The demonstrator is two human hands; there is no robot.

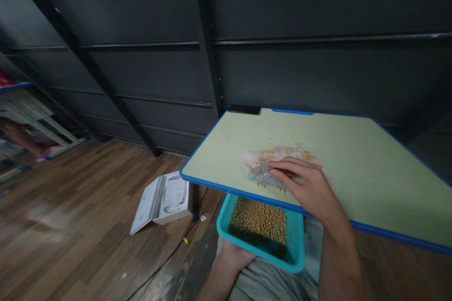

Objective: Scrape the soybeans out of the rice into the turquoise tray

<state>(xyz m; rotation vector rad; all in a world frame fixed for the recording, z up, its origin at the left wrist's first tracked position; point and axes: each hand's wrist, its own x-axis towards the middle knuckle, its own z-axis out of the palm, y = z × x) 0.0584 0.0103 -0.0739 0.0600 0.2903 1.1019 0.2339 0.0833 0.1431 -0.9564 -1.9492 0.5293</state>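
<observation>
My right hand [307,181] is closed in a pinch on a clear plastic protractor [259,175], its curved edge low against the pale green tabletop [370,164]. Just beyond the protractor lies a spread of white grains, which look like rice, mixed with yellow soybeans [277,153]. A few loose beans sit between the protractor and the blue table edge. Below that edge, my left hand [236,255] holds up a turquoise plastic basket [297,244] from underneath, its fingers mostly hidden. Many soybeans [257,223] fill the left and middle of the basket.
A black flat object [244,109] rests at the table's back left corner. On the wooden floor [88,207] are an opened white box [173,197] and a black cable [165,261]. Dark wall panels stand behind the table. Part of another person's limb [23,138] shows far left.
</observation>
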